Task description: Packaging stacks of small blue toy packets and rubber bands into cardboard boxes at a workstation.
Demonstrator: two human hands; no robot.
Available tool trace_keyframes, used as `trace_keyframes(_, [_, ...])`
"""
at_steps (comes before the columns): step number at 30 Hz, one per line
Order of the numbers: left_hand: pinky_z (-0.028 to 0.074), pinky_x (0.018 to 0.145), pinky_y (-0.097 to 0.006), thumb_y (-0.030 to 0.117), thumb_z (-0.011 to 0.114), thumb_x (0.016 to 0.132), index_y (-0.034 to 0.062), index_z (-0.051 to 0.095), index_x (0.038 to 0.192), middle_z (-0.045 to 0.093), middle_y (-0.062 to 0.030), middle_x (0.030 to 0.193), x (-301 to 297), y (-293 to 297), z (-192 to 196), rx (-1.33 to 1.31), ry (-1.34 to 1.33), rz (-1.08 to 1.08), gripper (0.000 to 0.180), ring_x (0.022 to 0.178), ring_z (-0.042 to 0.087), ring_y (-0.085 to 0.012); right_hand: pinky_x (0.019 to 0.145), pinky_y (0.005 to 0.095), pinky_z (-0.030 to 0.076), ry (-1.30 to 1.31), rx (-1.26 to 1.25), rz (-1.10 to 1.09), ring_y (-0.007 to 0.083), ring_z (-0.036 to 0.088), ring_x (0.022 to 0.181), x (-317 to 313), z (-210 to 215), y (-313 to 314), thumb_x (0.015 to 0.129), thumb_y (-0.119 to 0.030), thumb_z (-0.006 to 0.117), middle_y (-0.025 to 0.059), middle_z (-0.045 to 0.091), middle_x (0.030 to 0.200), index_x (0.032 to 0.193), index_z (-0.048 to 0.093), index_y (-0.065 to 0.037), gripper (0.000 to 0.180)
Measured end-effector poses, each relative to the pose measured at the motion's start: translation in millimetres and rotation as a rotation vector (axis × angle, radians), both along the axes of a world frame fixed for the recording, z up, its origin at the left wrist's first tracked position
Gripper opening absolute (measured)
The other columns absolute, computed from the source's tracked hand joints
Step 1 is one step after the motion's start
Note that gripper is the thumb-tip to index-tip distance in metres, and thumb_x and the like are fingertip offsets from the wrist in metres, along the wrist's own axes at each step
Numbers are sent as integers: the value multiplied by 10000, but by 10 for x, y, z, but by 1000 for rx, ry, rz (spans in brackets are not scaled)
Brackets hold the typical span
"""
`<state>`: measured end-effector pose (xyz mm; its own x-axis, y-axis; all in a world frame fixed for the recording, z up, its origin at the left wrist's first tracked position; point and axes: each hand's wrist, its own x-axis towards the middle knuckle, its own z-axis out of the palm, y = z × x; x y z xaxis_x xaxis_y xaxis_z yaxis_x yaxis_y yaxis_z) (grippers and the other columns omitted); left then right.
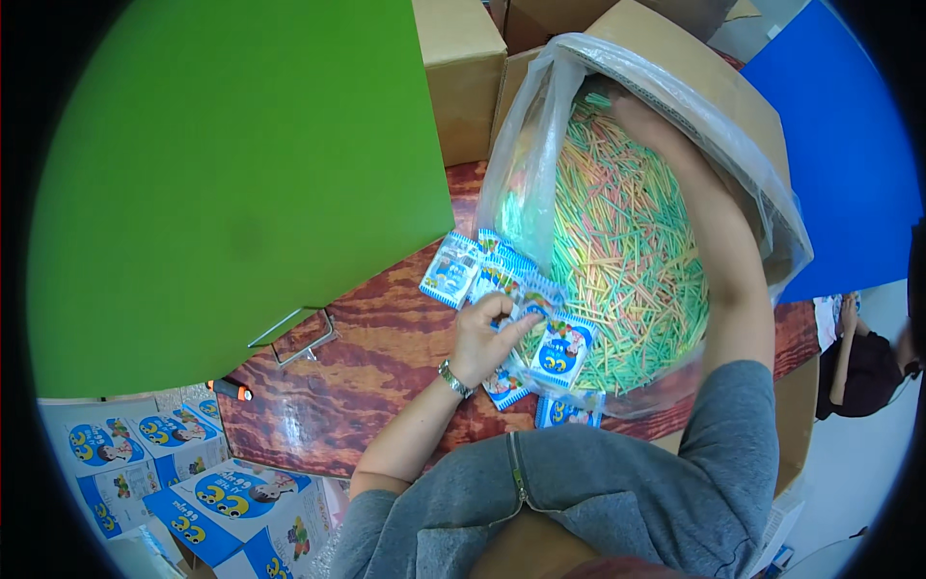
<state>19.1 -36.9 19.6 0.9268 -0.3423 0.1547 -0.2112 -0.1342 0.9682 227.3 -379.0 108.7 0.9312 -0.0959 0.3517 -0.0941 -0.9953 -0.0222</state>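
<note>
My left hand (pixel 482 344), with a metal watch at the wrist, has its fingers curled and its thumb against a small blue-and-white packet (pixel 562 351). More packets (pixel 449 271) of the same kind lie spread around it on the table, some overlapping. My right arm reaches over a big heap of thin stick candies (pixel 632 246) in green, pink and yellow. At the far side of the heap, my right hand (pixel 637 121) is down among the sticks, its fingers partly hidden. The sticks lie in a clear plastic liner (pixel 540 116) inside a cardboard box (pixel 757 130).
A large green panel (pixel 241 193) fills the left, a blue panel (pixel 834 145) the right. The table (pixel 386 338) has a red-brown wood pattern and a metal handle (pixel 307 336). Printed cartons (pixel 241 502) stand lower left, a brown box (pixel 463 87) behind. Another person (pixel 868 372) is at far right.
</note>
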Motion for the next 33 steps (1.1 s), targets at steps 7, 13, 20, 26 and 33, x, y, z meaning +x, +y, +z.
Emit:
trace_keyframes(7, [439,554,-276,98,818,742,10,591,770,590,-72,713,112,-106,90,123,-395,191,245,592,538,-162,664,388,496,705,621,485,250,632,718,-1571,638,704,1013,-289,471,152,607,801,1060,509,-23,273])
trace_keyframes(13, [456,611,-370,96,812,720,26,597,777,604,-96,740,61,-135,194,122,-542,277,233,704,583,-278,579,453,443,529,402,709,363,586,623,-2116,695,1069,984,-183,519,182,560,699,1001,456,-17,178])
trace_keyframes(20, [458,613,-374,51,778,725,33,624,790,632,-94,774,-43,-60,237,132,-646,333,168,710,584,-282,662,536,465,536,227,650,467,619,758,-2284,880,1330,956,-201,564,271,612,753,916,491,37,252])
trace_keyframes(26, [478,612,-350,24,796,694,31,634,824,637,-93,773,-50,9,246,154,-791,336,208,706,600,-264,683,512,491,864,102,636,444,642,772,-2168,1080,1379,964,-200,549,262,625,741,959,542,59,259])
trace_keyframes(33, [484,617,-318,12,750,761,7,660,905,651,-98,824,-67,13,304,127,-722,257,170,696,604,-238,712,478,505,598,-128,697,411,649,806,-2225,1101,1578,880,-277,670,219,639,839,1084,536,3,371])
